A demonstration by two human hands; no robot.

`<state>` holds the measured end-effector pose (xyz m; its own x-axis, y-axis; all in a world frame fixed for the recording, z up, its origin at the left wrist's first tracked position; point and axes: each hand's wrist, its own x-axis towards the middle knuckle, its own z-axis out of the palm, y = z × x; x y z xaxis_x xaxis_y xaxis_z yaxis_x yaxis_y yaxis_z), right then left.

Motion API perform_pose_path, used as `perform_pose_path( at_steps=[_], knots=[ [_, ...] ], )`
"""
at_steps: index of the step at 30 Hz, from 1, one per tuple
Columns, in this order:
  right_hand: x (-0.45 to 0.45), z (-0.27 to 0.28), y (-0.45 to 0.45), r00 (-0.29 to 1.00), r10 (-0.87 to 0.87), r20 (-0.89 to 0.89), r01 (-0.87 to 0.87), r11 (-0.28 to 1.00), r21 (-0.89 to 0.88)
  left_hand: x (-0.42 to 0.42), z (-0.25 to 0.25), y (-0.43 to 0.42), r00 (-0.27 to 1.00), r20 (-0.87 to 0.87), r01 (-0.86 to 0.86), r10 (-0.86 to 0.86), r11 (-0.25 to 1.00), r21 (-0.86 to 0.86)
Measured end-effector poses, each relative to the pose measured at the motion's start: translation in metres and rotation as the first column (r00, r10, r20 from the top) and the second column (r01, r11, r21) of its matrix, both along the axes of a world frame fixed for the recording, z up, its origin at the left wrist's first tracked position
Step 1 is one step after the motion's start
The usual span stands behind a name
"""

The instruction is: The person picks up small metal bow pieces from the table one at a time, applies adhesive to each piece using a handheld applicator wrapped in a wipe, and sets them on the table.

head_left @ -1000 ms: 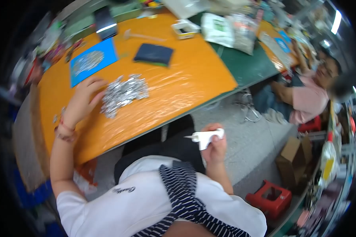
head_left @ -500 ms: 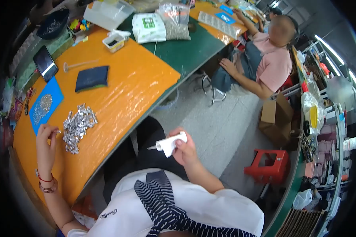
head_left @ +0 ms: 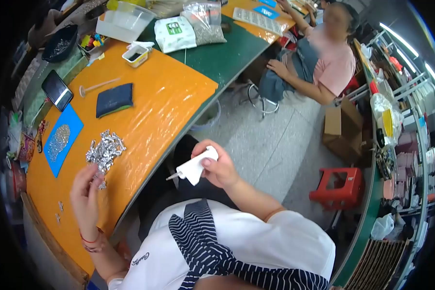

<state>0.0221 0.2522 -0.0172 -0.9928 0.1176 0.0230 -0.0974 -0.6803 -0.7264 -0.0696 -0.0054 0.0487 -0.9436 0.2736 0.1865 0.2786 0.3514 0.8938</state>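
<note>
My left hand is at the near edge of a heap of small shiny silver pieces on the orange table. Its thumb and fingertips are pinched on a small silver piece, partly hidden by the fingers. My right hand grips a white squeeze bottle above my lap, its thin nozzle pointing left and down. Left of the heap, a blue sheet carries a spread of tiny glittering bits. A few loose silver pieces lie nearer me on the table.
Beyond the heap are a dark blue pouch, a phone and a small tub. Bags stand on the green tabletop. A seated person works at the right, near a red stool and cardboard box.
My left hand has moved right, from beside the blue sheet to the silver heap. Two loose pieces show near the table's left edge. The white bottle stays in my right hand; the view has shifted.
</note>
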Motion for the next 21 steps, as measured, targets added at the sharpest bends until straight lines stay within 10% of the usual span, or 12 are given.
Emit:
perform_pose_path(
  at_steps=[9, 12, 17, 19, 21],
  knots=[
    [-0.002, -0.015, 0.014, 0.999, 0.037, 0.013, -0.033, 0.978, -0.207, 0.033, -0.024, 0.044, 0.956, 0.076, 0.255, -0.282, 0.933, 0.253],
    [-0.004, -0.008, 0.025, 0.967, -0.254, 0.022, 0.254, 0.948, -0.192, 0.036, -0.012, 0.058, 0.94, 0.142, 0.201, -0.311, 0.839, 0.506],
    [0.008, -0.02, 0.054, 0.938, -0.347, 0.003, 0.322, 0.866, -0.383, 0.046, 0.058, 0.095, 0.864, -0.366, 0.5, -0.345, 0.663, 0.557],
    [0.014, -0.021, 0.057, 0.93, -0.368, -0.011, 0.329, 0.843, -0.426, 0.028, 0.084, 0.116, 0.486, -0.716, 0.868, -0.501, 0.369, 0.332],
    [0.023, -0.021, 0.06, 0.932, -0.36, -0.027, 0.317, 0.852, -0.416, 0.043, 0.104, 0.126, 0.559, -0.708, 0.797, -0.431, 0.516, 0.314]
  ],
)
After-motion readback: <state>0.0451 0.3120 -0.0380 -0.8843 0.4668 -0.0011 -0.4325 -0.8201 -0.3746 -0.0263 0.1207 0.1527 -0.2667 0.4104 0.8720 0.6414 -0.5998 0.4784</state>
